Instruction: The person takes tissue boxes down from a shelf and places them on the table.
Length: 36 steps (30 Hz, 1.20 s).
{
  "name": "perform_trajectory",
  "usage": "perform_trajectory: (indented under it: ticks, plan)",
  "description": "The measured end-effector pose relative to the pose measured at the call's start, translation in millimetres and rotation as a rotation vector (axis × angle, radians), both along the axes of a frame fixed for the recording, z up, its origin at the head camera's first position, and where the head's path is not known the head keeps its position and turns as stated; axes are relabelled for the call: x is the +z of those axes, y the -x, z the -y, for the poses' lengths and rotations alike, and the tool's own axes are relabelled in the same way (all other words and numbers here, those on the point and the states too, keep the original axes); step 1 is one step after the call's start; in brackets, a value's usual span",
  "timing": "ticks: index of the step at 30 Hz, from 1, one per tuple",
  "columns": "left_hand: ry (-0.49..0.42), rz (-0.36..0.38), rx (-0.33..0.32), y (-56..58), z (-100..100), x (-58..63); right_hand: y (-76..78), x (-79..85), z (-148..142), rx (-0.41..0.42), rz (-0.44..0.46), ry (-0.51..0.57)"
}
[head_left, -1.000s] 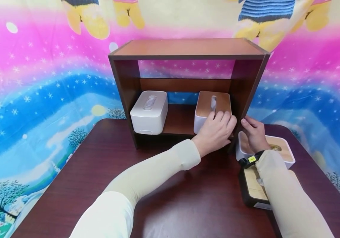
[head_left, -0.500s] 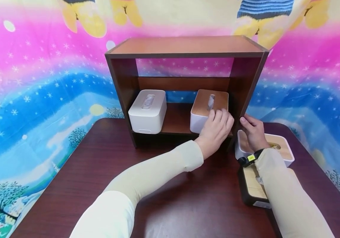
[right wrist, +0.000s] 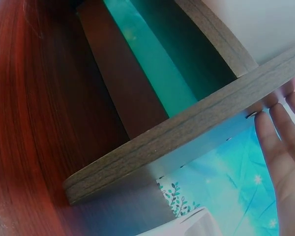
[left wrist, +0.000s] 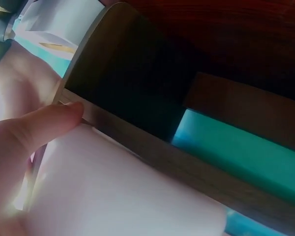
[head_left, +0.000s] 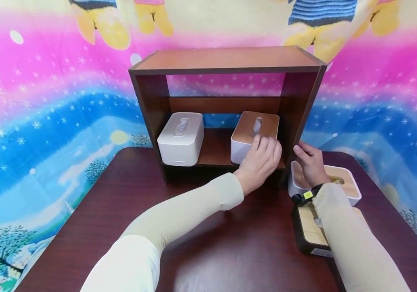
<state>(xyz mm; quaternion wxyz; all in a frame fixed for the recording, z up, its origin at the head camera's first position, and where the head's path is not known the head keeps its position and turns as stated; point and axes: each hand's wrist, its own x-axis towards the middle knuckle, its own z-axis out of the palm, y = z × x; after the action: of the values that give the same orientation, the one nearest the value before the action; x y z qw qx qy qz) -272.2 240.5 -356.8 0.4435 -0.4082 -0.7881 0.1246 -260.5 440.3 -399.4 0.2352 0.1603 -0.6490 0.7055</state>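
In the head view, my left hand (head_left: pixel 259 164) is at the right front of a white tissue box (head_left: pixel 238 152) with a wood-look lid. Its fingers bend over the box's corner. In the left wrist view, the thumb (left wrist: pixel 71 113) touches the front edge of the brown shelf unit (left wrist: pixel 137 145); the fingers are hidden there. The box sits on the shelf's lower board, near the right side panel. My right hand (head_left: pixel 310 162) presses that panel from outside. In the right wrist view, its fingers (right wrist: pixel 268 132) are straight, tips against the panel.
An all-white tissue box (head_left: pixel 181 140) stands at the left end of the shelf. Right of the unit, a white box with a wooden lid (head_left: pixel 345 180) and a dark box with a wooden lid (head_left: pixel 310 229) lie on the dark red table (head_left: pixel 230 251). A printed curtain (head_left: pixel 66 101) hangs behind.
The wood-lidded tissue box has slid a little left on the shelf, with my left hand moving along. My right hand stays at the side panel.
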Motion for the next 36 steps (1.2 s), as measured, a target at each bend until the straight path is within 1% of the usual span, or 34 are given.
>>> perform_trajectory:
  ticks: [7, 14, 17, 21, 24, 27, 31, 34, 36]
  plan:
    - [-0.036, -0.004, -0.033, 5.6, 11.2, -2.9, -4.6, -2.5, -3.6, -0.014, 0.024, -0.011]
    - [-0.066, -0.025, -0.057, 14.1, 25.3, 0.6, -3.4, -5.2, -8.6, -0.034, 0.046, 0.009]
    - [-0.07, -0.065, -0.099, 17.2, 34.7, 2.8, -2.1, -5.5, -9.1, -0.031, 0.042, 0.001]
    - [-0.07, -0.082, -0.161, 22.4, 46.8, 2.1, -1.5, -6.3, -8.4, -0.026, 0.042, -0.014]
    - [-0.058, -0.055, -0.182, 28.0, 54.4, 0.4, -0.2, -6.3, -6.3, -0.005, 0.035, 0.005]
    - [-0.049, -0.061, -0.199, 33.0, 63.1, 1.5, 1.7, -5.3, -3.7, 0.025, 0.021, 0.029]
    - [-0.046, -0.111, -0.252, 37.5, 74.0, 3.6, 2.9, -6.6, -1.4, 0.024, 0.016, 0.031]
    - [-0.038, -0.166, -0.282, 37.2, 82.1, 9.6, 3.7, -6.7, -1.5, 0.009, 0.015, 0.018]
    - [-0.021, -0.182, -0.286, 35.4, 88.2, 14.8, 4.3, -6.6, -2.1, 0.01, 0.012, 0.021]
